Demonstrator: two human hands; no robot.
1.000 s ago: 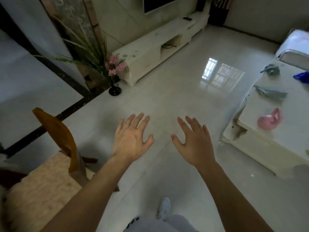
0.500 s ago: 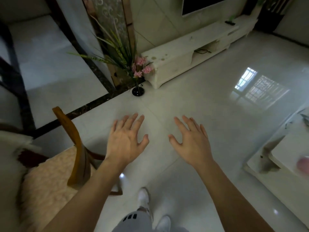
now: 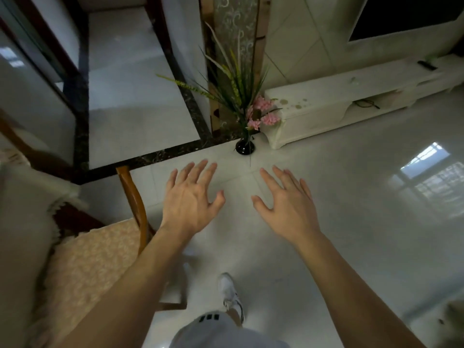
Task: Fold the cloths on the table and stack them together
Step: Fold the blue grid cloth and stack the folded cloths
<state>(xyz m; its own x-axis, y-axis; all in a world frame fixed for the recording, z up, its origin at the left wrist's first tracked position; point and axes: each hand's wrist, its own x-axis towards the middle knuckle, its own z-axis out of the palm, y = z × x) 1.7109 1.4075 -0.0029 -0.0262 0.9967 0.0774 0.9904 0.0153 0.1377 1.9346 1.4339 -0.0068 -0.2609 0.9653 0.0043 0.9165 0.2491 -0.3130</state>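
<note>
My left hand point(image 3: 190, 199) and my right hand point(image 3: 286, 204) are stretched out in front of me, palms down, fingers spread, side by side above the glossy tiled floor. Neither hand holds anything. No cloths and no table with cloths are in view. My white shoe point(image 3: 229, 293) and grey shorts point(image 3: 216, 330) show at the bottom.
A wooden chair point(image 3: 133, 207) with a beige cushion point(image 3: 85, 267) stands at my left. A black vase with pink flowers point(image 3: 244, 146) sits on the floor ahead. A white TV cabinet point(image 3: 351, 106) runs along the wall at right. Dark-framed glass doors point(image 3: 50, 59) fill the upper left.
The view has swung left: the white table with the coloured cloths has slid out of frame on the right, and the chair and glass doors have come in. Both hands stay spread.
</note>
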